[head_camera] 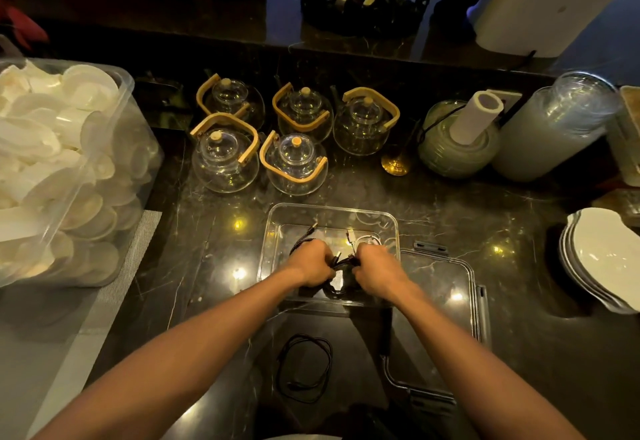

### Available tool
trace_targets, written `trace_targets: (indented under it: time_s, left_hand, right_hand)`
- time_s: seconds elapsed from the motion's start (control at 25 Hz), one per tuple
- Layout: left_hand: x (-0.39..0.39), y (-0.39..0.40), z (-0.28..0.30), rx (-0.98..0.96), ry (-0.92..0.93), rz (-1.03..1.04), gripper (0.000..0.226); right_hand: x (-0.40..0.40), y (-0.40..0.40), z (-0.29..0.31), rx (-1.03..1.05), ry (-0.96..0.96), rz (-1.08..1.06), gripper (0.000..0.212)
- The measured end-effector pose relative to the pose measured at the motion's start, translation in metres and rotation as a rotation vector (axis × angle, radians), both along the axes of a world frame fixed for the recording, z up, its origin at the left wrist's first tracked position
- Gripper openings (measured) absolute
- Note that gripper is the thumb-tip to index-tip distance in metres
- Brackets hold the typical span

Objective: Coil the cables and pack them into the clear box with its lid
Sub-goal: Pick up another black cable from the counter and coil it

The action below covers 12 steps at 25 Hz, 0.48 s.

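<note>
Black cable (341,261) is bunched between left hand (309,263) and right hand (378,268), fingers closed on it, over the clear box (277,218); packing underway; next, the coil (304,367) on the bench (502,225), then the lid (446,280).

The bench (450,231) is black stone streaked with thin pale veins and dotted with yellow light reflections. The clear box (277,218) holds a black cable (337,261) and a white cable (367,239). Another black cable (304,367) lies coiled on the bench. The lid (446,277) is clear with grey clasps. The glass teapots (225,159) carry tan wooden handles. The plates (602,256) are white. The big tub (104,176) is clear, filled with white spoons.
</note>
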State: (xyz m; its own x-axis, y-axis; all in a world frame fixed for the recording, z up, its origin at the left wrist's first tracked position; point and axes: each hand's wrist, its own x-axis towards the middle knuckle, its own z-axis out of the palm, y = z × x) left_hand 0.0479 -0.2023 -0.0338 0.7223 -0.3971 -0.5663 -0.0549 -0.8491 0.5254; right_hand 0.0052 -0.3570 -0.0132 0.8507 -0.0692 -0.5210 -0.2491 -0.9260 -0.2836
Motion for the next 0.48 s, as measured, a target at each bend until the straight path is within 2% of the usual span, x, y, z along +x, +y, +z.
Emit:
trace_targets:
  time_s: [0.16, 0.28, 0.48]
  left_hand:
    - [0.001, 0.005, -0.002, 0.008, -0.148, 0.061, 0.010]
    - [0.000, 0.011, -0.008, 0.041, -0.277, 0.124, 0.009]
    - [-0.003, 0.013, -0.008, 0.033, -0.340, 0.163, 0.009]
  right_hand:
    - [0.007, 0.005, -0.012, 0.071, -0.030, -0.108, 0.021]
    - [0.013, 0.008, -0.018, 0.143, -0.096, -0.182, 0.011]
    - [0.025, 0.015, -0.015, 0.170, -0.209, -0.198, 0.010]
